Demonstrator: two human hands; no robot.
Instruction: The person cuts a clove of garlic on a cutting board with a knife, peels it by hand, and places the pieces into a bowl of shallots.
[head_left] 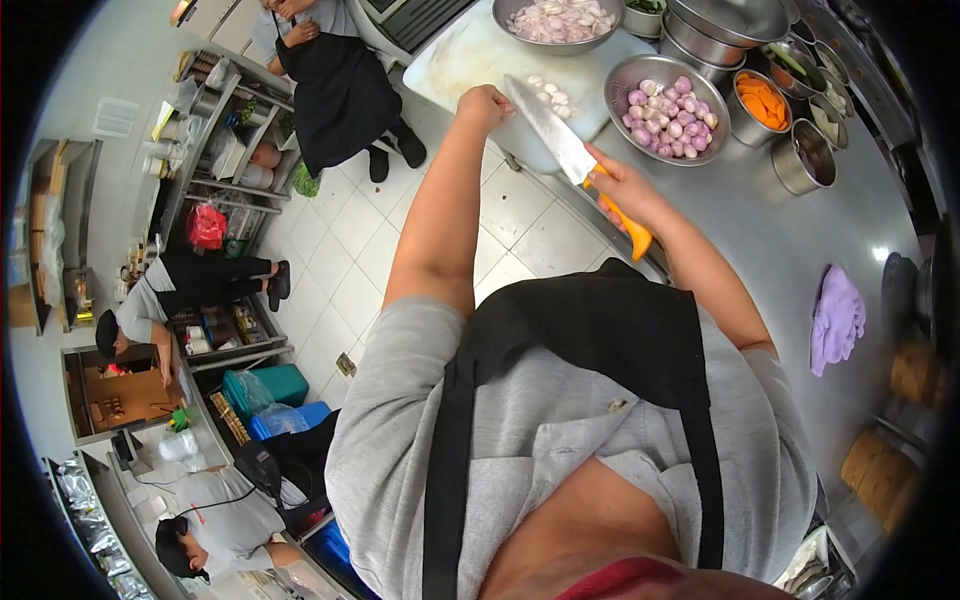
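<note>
My right hand (628, 192) is wrapped around the yellow handle of a kitchen knife (550, 128). Its broad blade slants up and left, over the near edge of a white cutting board (440, 72). By the blade's tip is my left hand (484, 106), fingers curled together; whatever they pinch is too small or hidden. Small peeled pale pieces (553, 98) lie on the board just beyond the blade. To the right, a metal bowl (617, 78) holds whole purple shallots (672, 118). A second bowl (553, 46) of sliced shallots (562, 18) sits at the board's far side.
Right of the shallots stand a container of orange carrot pieces (762, 102), a metal pot (803, 160) and stacked pans (705, 45). A purple cloth (838, 318) lies on the steel counter (740, 235). Three other people are across the tiled floor (345, 270), near shelves (235, 130).
</note>
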